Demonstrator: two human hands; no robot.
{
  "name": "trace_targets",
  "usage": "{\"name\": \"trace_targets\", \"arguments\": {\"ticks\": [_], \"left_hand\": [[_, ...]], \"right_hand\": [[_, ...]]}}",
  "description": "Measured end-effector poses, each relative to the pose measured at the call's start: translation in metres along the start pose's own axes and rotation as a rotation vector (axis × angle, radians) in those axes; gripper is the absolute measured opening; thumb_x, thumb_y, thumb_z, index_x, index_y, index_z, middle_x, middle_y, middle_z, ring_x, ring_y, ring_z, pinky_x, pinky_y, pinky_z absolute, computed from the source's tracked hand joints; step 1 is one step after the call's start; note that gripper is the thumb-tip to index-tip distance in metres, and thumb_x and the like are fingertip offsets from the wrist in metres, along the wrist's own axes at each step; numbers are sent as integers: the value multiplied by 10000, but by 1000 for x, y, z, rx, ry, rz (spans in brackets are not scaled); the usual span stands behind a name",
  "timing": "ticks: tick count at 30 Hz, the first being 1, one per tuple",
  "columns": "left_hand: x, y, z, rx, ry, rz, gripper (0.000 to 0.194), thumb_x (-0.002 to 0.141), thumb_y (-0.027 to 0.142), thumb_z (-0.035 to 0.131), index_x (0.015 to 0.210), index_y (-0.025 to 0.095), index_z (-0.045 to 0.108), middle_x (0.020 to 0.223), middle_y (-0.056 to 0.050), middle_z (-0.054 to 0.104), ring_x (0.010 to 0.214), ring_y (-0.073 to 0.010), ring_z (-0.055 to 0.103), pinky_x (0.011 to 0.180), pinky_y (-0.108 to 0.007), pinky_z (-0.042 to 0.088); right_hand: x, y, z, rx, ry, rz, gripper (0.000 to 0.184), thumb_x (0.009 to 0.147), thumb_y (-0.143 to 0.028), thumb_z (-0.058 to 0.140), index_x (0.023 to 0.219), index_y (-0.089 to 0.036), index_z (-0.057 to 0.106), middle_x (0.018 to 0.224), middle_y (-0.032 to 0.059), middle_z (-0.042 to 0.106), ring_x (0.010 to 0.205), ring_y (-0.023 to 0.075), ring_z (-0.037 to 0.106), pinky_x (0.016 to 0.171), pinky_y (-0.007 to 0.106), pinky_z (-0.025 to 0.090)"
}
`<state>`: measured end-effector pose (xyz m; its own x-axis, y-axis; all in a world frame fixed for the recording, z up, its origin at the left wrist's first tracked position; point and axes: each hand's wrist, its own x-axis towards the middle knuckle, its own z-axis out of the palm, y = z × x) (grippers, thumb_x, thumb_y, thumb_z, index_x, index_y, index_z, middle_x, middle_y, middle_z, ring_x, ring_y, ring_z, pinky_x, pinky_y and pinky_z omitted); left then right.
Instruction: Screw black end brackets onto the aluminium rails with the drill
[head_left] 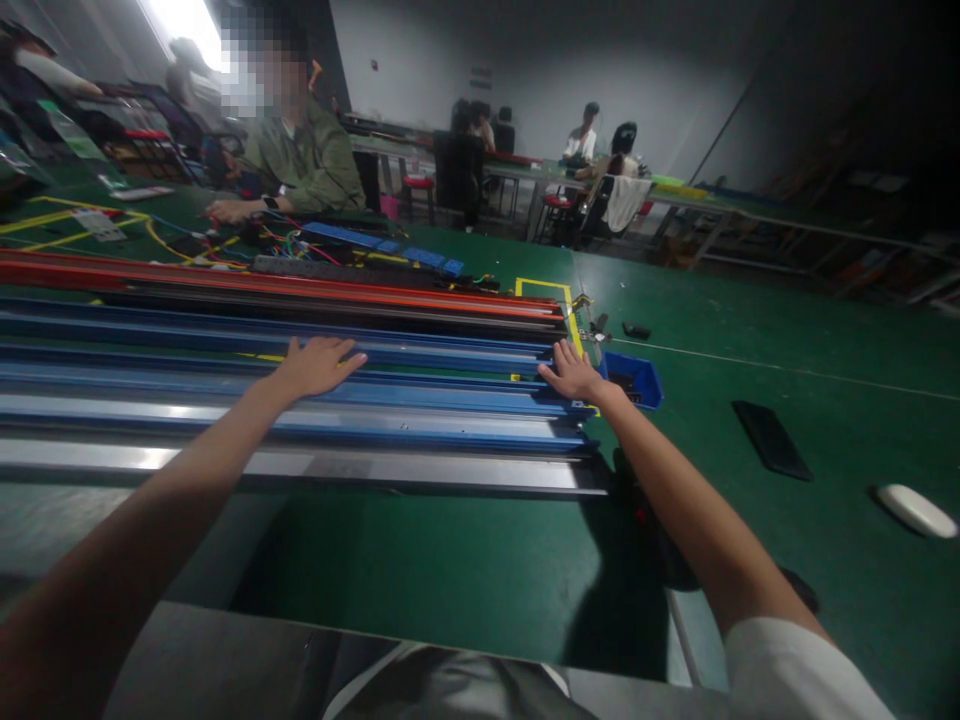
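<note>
Head view: one green table (465, 560) fills most of the near floor area, with the person seated at its edge. Across it, side by side, lie several long rails. The blue rails (450, 349) occupy the middle of the set, directly in front of the person; their left ends run out of sight and their right ends stop near a yellow tape outline (544, 288). Nearest the person lies a silver rail (450, 474); on the far side lies a red rail (315, 286).

Opposite sits a co-worker (322, 160) in green sleeves, one hand near a tangle of coloured wires (289, 245) beyond the red rail.

Left hand (319, 366): palm down over the blue rails, fingers spread, grip released, nothing grasped. Right hand (574, 374): likewise spread and unclenched, palm down at the right ends of the blue rails. Whether either palm bears firmly on the metal, I cannot tell.

Just beside the right hand stands a blue bin (654, 385) with small dark contents, not identifiable. Farther right lie a flat black slab (771, 440) and, smaller, a rounded white object (916, 510).
</note>
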<state>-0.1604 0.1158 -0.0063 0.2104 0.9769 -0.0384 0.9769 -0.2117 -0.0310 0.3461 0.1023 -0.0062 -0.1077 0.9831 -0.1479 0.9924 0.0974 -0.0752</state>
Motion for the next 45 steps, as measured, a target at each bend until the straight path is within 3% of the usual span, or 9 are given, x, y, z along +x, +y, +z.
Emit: {"name": "trace_targets", "arguments": {"ticks": [16, 31, 40, 45], "left_hand": [[-20, 4, -6, -45, -22, -13, 773, 973, 656, 182, 1481, 160, 488, 1538, -202, 478, 1426, -442, 395, 1092, -797, 193], [-32, 11, -5, -133, 25, -71, 706, 996, 627, 176, 1394, 224, 597, 1530, -175, 498, 1413, -453, 413, 1084, -833, 155], [-47, 17, -8, -213, 58, -95, 650, 1043, 583, 239, 1351, 156, 621, 1493, -146, 542, 1382, -392, 424, 1060, -857, 110], [-49, 17, -7, -220, 61, -128, 653, 1038, 583, 253, 1338, 156, 646, 1463, -145, 570, 1366, -426, 444, 1072, -849, 109]], "right_hand": [[-21, -4, 0, 15, -14, 2, 980, 962, -740, 130, 1642, -38, 73, 1703, 169, 9, 1577, 320, 11, 1271, 500, 43], [-39, -7, 3, 21, -6, 9, 943, 973, -733, 92, 1647, -73, 98, 1706, 152, 20, 1575, 325, 5, 1269, 520, 58], [-47, -14, -2, -10, -12, 16, 973, 978, -729, 138, 1630, -7, 123, 1697, 198, 53, 1573, 345, 33, 1273, 489, 77], [-51, -15, -3, -19, -11, 17, 969, 971, -735, 103, 1635, -29, 118, 1700, 183, 60, 1572, 349, 43, 1268, 510, 89]]}}
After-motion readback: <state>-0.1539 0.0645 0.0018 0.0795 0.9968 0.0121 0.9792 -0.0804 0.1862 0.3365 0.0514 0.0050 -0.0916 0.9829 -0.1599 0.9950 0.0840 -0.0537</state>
